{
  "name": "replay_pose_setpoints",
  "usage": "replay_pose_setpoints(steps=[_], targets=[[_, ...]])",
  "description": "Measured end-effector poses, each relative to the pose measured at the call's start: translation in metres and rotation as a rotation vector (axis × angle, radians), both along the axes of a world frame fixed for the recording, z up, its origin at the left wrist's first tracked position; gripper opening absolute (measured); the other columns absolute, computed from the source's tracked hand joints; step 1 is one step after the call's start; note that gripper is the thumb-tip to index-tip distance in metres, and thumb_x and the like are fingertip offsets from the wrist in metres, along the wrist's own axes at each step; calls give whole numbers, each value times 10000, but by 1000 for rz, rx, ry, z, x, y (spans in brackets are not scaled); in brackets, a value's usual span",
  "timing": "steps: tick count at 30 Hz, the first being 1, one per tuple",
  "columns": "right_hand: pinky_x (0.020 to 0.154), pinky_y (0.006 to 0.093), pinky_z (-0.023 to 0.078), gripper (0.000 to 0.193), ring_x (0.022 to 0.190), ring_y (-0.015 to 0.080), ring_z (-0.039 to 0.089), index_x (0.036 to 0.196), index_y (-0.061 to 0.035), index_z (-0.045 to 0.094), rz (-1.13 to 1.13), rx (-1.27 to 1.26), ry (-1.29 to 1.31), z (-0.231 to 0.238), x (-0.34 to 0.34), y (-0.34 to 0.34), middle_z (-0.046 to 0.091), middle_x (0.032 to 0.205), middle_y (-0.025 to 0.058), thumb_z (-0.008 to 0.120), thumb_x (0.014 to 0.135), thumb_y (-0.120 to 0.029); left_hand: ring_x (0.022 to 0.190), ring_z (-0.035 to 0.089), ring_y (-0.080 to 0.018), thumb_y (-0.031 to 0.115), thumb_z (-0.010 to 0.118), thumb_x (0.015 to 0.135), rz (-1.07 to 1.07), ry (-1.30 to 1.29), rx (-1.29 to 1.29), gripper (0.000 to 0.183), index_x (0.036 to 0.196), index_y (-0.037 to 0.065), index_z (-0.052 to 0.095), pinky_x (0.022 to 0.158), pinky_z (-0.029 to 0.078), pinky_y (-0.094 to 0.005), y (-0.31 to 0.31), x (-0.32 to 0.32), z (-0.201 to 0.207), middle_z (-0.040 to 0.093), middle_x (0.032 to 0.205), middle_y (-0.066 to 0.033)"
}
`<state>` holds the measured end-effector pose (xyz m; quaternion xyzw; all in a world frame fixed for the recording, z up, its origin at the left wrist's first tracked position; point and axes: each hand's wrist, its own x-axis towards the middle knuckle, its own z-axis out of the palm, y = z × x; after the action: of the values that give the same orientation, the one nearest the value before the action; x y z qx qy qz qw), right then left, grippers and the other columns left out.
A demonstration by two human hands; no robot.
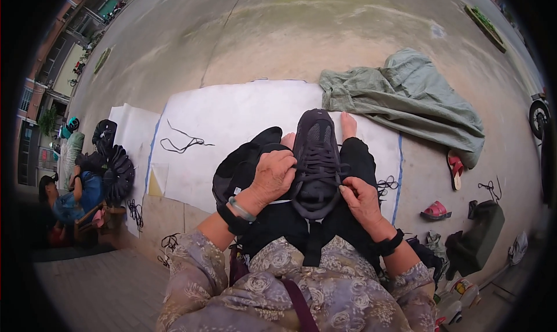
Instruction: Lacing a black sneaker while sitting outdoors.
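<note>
A dark grey sneaker point(313, 140) rests on my lap between my thighs, its toe pointing away from me. A dark shoelace point(318, 165) crosses its tongue in several rows. My left hand point(274, 174) is closed at the shoe's left side, fingertips on the lace by the eyelets. On the other side, my right hand point(362, 201) pinches the lace near the shoe's collar. What lies inside the left hand's curled fingers is mostly hidden. Black shoe-like pieces point(235, 164) sit left of the sneaker, partly behind my left hand.
White sheeting point(214, 109) with blue edges covers the ground under my legs. Loose black laces point(184, 143) lie on it. A grey-green cloth point(400, 94) is spread at the far right, near red sandals point(455, 169). Another person point(69, 201) sits at left beside black shoes point(119, 172).
</note>
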<state>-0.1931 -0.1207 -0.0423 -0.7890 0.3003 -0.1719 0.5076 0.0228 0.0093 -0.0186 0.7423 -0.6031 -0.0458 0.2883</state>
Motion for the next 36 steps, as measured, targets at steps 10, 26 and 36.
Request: replay_pose_setpoints(steps=[10,26,36], targets=[[518,319,402,53,556,221,522,753,-22,568,-32,-212,11,22,-41,-37,510,620,94,606,783,-42,747,564,-339,7,528,728,185,378,-42,108,836,10,538,674,465,-381,-8,-15,-10,551,792,-151],[487,380,357,136,530,281,457,865,-78,555,207,-859,276,25,-132,-77,473,645,86,621,747,-92,531,565,-277,111,628,789,-32,288,245,90,828,33,604,504,437,-317,50,-12,44,555,604,-121],[560,413,392,100,631,327,501,821,-67,534,146,-802,442,14,-194,-114,477,667,109,563,734,-27,607,580,-315,142,600,802,-31,249,463,81,791,62,601,539,448,-374,116,17,71,576,643,-119]])
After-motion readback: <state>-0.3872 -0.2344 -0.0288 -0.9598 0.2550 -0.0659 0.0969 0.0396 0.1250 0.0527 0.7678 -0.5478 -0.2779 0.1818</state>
